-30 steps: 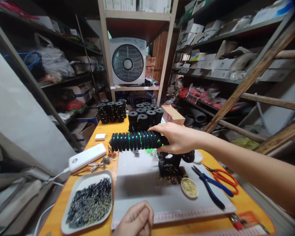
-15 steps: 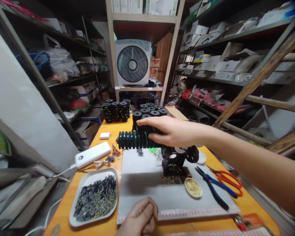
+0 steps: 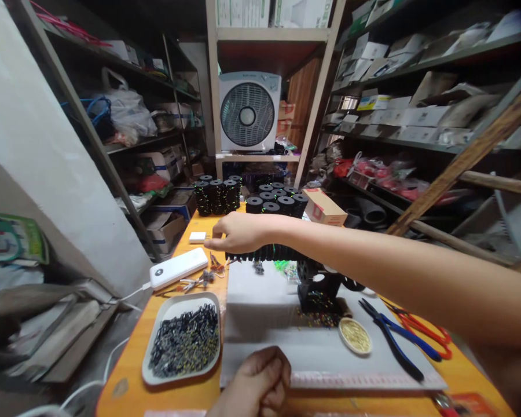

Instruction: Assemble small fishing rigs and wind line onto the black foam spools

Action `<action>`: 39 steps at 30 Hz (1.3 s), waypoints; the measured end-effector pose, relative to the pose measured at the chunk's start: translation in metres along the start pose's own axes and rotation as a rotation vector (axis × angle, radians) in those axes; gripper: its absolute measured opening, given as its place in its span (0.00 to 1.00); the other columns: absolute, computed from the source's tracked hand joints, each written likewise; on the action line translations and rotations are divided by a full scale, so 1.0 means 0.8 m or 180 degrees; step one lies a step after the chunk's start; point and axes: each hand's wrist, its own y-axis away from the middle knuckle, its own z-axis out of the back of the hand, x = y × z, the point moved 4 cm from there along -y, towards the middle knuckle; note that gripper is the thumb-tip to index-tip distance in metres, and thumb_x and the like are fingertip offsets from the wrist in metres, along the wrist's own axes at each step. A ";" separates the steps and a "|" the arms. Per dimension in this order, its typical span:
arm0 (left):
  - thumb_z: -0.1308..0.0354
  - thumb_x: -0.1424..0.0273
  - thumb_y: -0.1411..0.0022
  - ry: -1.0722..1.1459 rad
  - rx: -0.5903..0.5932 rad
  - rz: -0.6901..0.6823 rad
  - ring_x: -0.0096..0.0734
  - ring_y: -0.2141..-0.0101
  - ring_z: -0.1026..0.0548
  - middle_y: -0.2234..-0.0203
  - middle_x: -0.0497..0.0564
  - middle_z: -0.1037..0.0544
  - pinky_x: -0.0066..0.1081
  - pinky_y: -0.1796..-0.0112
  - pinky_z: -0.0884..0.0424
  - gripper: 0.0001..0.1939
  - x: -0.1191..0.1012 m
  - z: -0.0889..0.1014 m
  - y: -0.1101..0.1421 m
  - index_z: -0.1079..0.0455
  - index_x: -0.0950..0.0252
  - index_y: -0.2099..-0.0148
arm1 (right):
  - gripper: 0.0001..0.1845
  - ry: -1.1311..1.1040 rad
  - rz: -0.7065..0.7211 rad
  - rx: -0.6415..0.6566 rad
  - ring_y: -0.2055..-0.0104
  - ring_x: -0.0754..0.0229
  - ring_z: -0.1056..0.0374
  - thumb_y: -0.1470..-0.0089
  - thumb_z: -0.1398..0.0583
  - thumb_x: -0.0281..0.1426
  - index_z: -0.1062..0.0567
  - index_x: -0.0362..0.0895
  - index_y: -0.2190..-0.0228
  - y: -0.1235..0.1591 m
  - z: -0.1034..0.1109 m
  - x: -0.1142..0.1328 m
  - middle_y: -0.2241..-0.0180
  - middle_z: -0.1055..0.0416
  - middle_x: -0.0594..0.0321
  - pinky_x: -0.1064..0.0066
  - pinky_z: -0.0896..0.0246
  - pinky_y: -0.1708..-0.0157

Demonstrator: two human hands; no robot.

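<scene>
A row of black ridged discs with shiny blue-green line between them point(image 3: 267, 253) lies crosswise, carried by a black geared stand point(image 3: 316, 284). My right hand point(image 3: 238, 231) is at its left end, fingers bent round that end; the forearm hides much of the row. At the front edge of the white board point(image 3: 260, 324), my left hand point(image 3: 264, 379) is closed with its fingers pressed together; anything inside is hidden. Small coloured bits lie around the stand's foot, beside a small dish of gold-coloured pieces point(image 3: 355, 336).
A white tray of small dark metal clips point(image 3: 182, 341) and a white power bank point(image 3: 179, 269) are at left. Blue-handled pliers point(image 3: 395, 341) and orange-handled scissors point(image 3: 425, 333) lie at right. Stacked black spools point(image 3: 269, 202) and a cardboard box point(image 3: 325, 207) stand behind, below a fan point(image 3: 248, 113).
My right hand has slid leftward along the row from its right part to its left end. The left hand stays closed at the front. The whole view has shifted, moving the scene rightward.
</scene>
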 end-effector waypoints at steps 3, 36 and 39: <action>0.42 0.54 0.42 0.0083 -0.0007 0.0030 0.15 0.88 0.60 0.88 0.36 0.49 0.21 0.86 0.63 0.18 0.004 0.001 -0.001 0.40 0.64 0.70 | 0.17 0.0064 -0.0201 0.0181 0.68 0.54 0.29 0.53 0.42 0.33 0.22 0.33 0.67 -0.016 -0.004 0.005 0.67 0.23 0.46 0.70 0.40 0.75; 0.54 0.64 0.33 0.0334 0.0063 0.0044 0.30 0.82 0.25 0.79 0.52 0.25 0.32 0.76 0.27 0.13 0.014 -0.003 0.008 0.38 0.67 0.67 | 0.28 -0.0194 -0.0163 -0.0615 0.52 0.50 0.34 0.39 0.50 0.48 0.29 0.38 0.52 0.057 0.006 -0.021 0.51 0.31 0.49 0.65 0.41 0.54; 0.51 0.64 0.34 0.0325 0.0090 0.0089 0.22 0.86 0.35 0.83 0.48 0.30 0.28 0.81 0.29 0.13 0.020 -0.005 0.012 0.37 0.67 0.68 | 0.31 -0.0241 -0.0504 -0.0483 0.55 0.52 0.32 0.39 0.55 0.52 0.27 0.43 0.54 0.091 -0.004 -0.047 0.55 0.27 0.53 0.66 0.41 0.57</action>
